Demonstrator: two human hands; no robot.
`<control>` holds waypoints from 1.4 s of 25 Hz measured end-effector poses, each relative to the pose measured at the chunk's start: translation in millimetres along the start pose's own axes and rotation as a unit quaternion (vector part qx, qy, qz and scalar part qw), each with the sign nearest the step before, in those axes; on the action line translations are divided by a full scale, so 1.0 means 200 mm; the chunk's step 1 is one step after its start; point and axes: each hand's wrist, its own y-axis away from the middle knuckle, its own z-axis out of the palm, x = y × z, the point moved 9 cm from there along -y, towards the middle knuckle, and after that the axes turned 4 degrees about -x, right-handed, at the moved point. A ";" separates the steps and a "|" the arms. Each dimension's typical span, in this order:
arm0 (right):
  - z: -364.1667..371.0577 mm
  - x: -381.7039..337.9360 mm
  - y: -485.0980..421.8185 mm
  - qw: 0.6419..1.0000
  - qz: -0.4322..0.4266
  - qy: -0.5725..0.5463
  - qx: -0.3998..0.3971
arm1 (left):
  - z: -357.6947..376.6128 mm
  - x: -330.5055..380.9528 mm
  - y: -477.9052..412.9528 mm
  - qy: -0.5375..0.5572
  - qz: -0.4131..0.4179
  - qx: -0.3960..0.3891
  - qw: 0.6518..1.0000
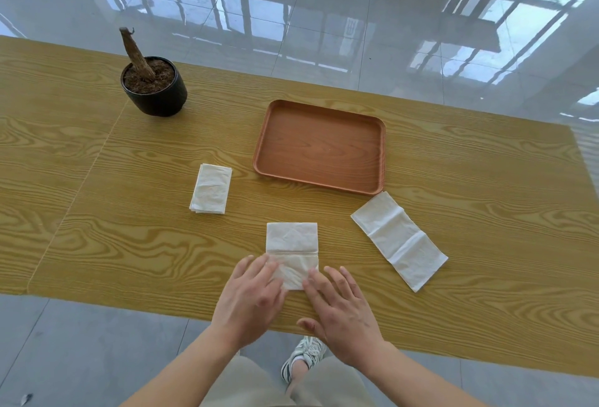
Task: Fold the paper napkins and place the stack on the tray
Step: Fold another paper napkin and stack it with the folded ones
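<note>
A white paper napkin (291, 241) lies on the wooden table near its front edge, with a crease across its middle. My left hand (249, 296) rests flat on its near left corner, fingers spread. My right hand (340, 306) lies flat on its near right corner, fingers spread too. Neither hand grips anything. A stack of folded napkins (211, 188) sits to the left. An unfolded long napkin (399, 240) lies at an angle to the right. The brown tray (321, 145) stands behind them with nothing in it.
A black pot with soil and a dry stem (154, 85) stands at the back left of the table (97, 212). Beyond the table's far edge is a glossy tiled floor. My knees and a shoe show below the front edge.
</note>
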 end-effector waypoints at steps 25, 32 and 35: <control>-0.23 0.43 -0.53 0.936 0.190 -0.296 0.029 | 0.01 -0.49 -0.37 0.232 -0.320 -0.078 0.915; -0.26 0.47 -0.46 0.897 0.223 -0.377 0.056 | -0.10 -0.39 -0.33 0.261 -0.251 0.009 0.932; -0.28 0.42 -0.43 0.912 0.185 -0.365 0.034 | -0.14 -0.32 -0.29 0.249 -0.215 0.032 0.944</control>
